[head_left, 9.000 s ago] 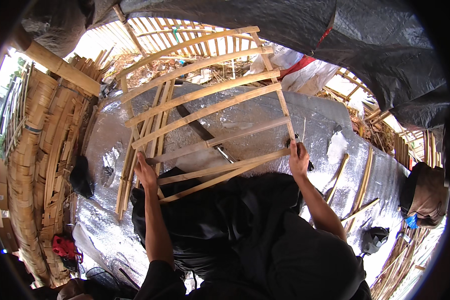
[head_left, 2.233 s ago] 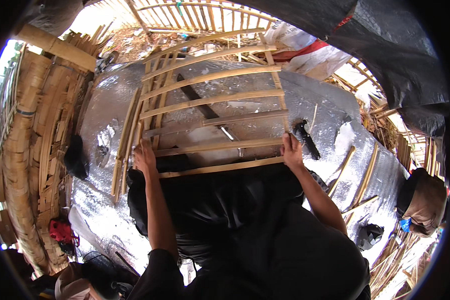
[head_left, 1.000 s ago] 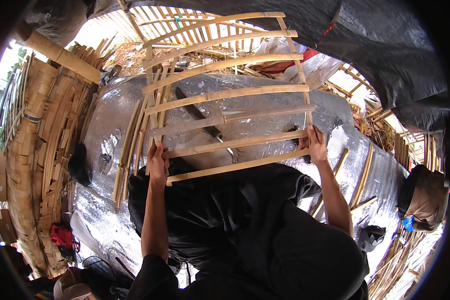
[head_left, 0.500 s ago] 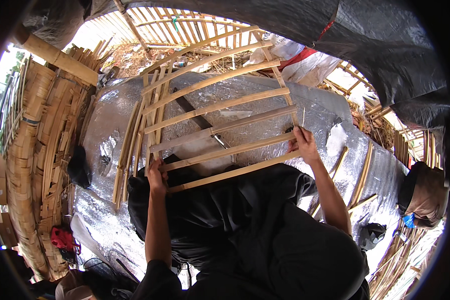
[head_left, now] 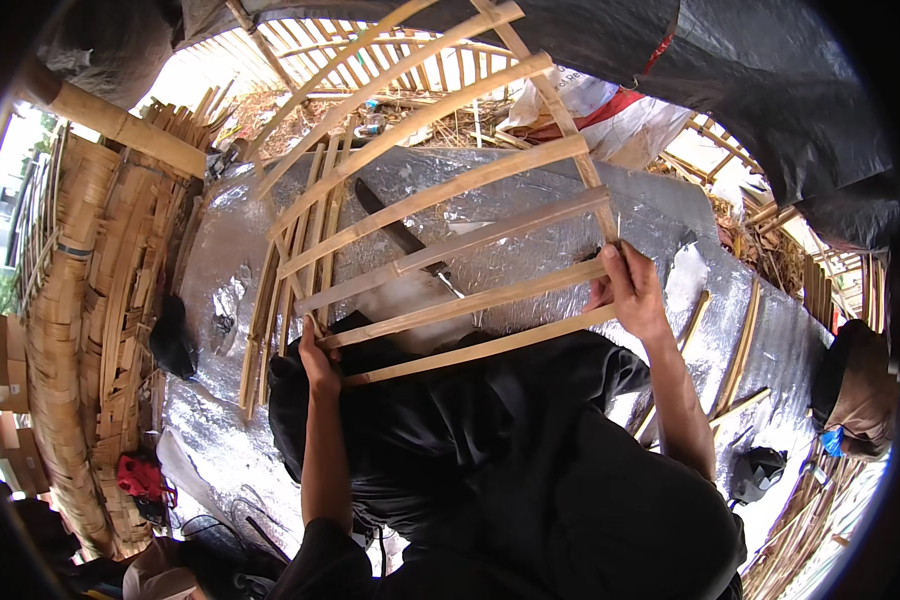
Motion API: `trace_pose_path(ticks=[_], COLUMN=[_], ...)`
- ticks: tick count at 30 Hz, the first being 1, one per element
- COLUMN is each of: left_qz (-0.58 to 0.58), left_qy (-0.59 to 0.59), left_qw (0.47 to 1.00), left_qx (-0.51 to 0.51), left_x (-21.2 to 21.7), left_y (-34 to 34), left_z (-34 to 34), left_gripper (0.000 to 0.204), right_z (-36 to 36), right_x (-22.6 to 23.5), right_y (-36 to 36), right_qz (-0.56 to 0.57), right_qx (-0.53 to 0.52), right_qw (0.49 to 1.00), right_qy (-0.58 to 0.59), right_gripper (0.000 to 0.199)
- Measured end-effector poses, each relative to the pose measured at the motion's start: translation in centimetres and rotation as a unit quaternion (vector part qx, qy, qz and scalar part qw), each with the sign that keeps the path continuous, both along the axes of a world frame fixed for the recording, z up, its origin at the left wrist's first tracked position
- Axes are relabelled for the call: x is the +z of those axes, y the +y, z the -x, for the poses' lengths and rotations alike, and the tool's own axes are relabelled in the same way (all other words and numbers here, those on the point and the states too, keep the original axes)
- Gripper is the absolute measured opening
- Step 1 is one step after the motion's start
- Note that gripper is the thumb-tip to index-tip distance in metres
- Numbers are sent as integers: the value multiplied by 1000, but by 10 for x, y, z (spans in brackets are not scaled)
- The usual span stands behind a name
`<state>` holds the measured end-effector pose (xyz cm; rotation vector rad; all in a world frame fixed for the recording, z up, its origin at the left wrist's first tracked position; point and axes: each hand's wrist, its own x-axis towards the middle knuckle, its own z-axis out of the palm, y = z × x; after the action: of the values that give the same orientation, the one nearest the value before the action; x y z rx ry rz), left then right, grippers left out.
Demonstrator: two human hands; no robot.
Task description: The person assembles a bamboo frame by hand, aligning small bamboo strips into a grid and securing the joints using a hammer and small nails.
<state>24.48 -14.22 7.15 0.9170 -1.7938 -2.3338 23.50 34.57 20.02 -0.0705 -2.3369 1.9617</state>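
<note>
Between my hands is a ladder-like bamboo frame (head_left: 435,245), several flat slats joined by a strip along each side. My left hand (head_left: 318,358) is closed round its left side near the lowest slats. The right hand (head_left: 631,288) grips the right side strip, thumb and fingers pressed on it by the second lowest slat. The frame's far end is tilted up off the ground. Below it, a long dark-bladed knife (head_left: 400,232) lies on the silver foil sheet (head_left: 225,300), partly hidden by the slats. Loose bamboo strips (head_left: 260,330) lie beside my left hand.
More bamboo strips (head_left: 738,345) lie on the foil at the right. A rolled woven bamboo mat (head_left: 70,340) stands along the left. A dark cap-like item (head_left: 173,335) and a red item (head_left: 145,478) lie near it. Black plastic sheeting (head_left: 770,110) hangs at upper right.
The far end of the bamboo frame has risen toward me, so its upper slats stand higher in view. Both hands keep their hold, the right one slightly higher and farther right.
</note>
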Motion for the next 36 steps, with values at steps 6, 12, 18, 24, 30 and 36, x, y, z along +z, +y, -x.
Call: trace_pose_path(ticks=[6,12,18,24,30,36], left_qz=[-1,15,157,590,478,483], left_qy=[-17,-52,-77,-31,179,260], left_qw=[1000,997,984,806,833,712], left_qx=[22,59,-15,10,-214,-439], left_x=[8,7,2,-58,15,8], left_y=[6,2,-31,-61,132,263], left_z=[-1,12,55,69,29,11], left_gripper=[38,40,42,53,31,23], right_z=[7,26,38,46,41,34], right_x=[47,9,-77,-147,-150,-154], right_y=[-15,-4,-4,-5,0,-6], right_qz=[-68,-4,169,199,148,198], right_qx=[23,21,5,-5,-11,-8], right_qw=[997,997,974,952,949,944], right_qy=[-21,-71,-151,-231,-279,-265], right_gripper=[30,30,30,40,41,40])
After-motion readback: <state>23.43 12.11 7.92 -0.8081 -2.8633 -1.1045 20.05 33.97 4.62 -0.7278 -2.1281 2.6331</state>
